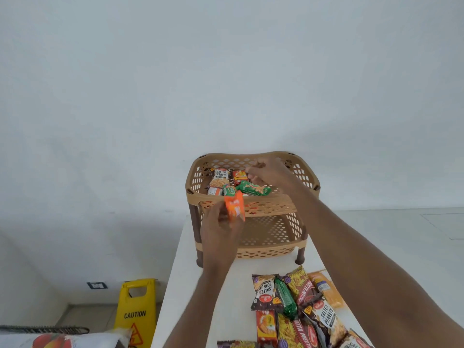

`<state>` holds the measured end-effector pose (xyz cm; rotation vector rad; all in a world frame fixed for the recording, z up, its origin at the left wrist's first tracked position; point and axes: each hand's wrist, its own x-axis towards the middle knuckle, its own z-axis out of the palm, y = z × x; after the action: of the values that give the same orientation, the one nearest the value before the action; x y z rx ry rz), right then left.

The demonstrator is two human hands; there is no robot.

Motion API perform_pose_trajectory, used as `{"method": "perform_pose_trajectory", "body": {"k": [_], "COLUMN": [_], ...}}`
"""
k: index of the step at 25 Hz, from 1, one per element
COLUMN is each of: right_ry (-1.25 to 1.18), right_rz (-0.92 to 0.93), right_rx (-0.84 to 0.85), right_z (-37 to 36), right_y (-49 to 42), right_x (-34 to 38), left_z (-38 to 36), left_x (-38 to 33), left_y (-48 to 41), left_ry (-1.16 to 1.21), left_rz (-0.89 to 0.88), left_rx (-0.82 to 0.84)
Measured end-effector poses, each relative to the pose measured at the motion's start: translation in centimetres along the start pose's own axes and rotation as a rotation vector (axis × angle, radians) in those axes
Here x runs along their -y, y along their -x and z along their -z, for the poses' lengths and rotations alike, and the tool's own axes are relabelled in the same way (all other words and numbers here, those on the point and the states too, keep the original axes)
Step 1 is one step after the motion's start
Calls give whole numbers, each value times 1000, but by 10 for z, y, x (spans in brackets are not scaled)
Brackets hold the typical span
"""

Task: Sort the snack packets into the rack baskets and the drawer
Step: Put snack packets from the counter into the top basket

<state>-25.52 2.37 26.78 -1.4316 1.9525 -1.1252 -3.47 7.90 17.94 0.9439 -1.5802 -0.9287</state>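
A tan plastic rack (253, 209) with brown legs stands on the white table (185, 285). Its top basket (195, 177) holds several packets, among them a salted peanuts packet (221, 177) and a green biscuit packet (253, 189). My left hand (221, 232) grips a small orange packet (234, 205) in front of the top basket's front rim. My right hand (272, 173) reaches over the top basket above the packets; its fingers are curled and blurred, and I cannot tell if it holds anything. The lower basket (268, 232) looks bare.
A heap of snack packets (296, 310) lies on the table near me, under my right forearm. A yellow caution sign (135, 312) stands on the floor to the left of the table. A plain white wall rises behind the rack.
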Motion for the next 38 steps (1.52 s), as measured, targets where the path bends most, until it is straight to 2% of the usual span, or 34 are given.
{"method": "perform_pose_trajectory", "body": {"k": [2,5,7,10,12,14,16,18,20,23,29,31,33,35,38], "right_ry": [-275,-424,-417,-368,-158,226,525,734,832,889,751,556,335,207,118], "right_rz": [-4,42,79,35,-38,-89,-82,-44,-75,-144,-61,-4,129,227,187], "right_rx": [168,416,406,184,14,-36,70,244,379,416,233,35,-323,-560,-582], "right_z": [23,48,56,61,60,57,50,42,34,23,17,18,15,7,-7], "right_y": [17,29,28,16,4,-7,-11,-15,-21,-32,-27,-12,21,66,119], "right_x": [12,17,11,-7,-23,-36,-41,-39,-39,-46,-53,-56,-61,-65,-101], "left_z": [-11,-30,-42,-56,-63,-66,-66,-65,-64,-64,-64,-64,-65,-66,-67], "left_x": [-36,-67,-71,-60,-41,-18,2,17,24,29,39,42,46,49,51], "left_y": [-29,-62,-76,-84,-83,-73,-62,-56,-57,-59,-54,-52,-51,-50,-50], "left_ry": [81,145,165,78,-173,-495,-703,-834,-888,-902,-965,-985,-1002,-1006,-1000], "left_rz": [13,50,73,46,-20,-101,-191,-280,-337,-348,-416,-438,-445,-458,-466], "left_rx": [-5,23,42,120,164,202,241,261,263,264,229,210,199,184,166]}}
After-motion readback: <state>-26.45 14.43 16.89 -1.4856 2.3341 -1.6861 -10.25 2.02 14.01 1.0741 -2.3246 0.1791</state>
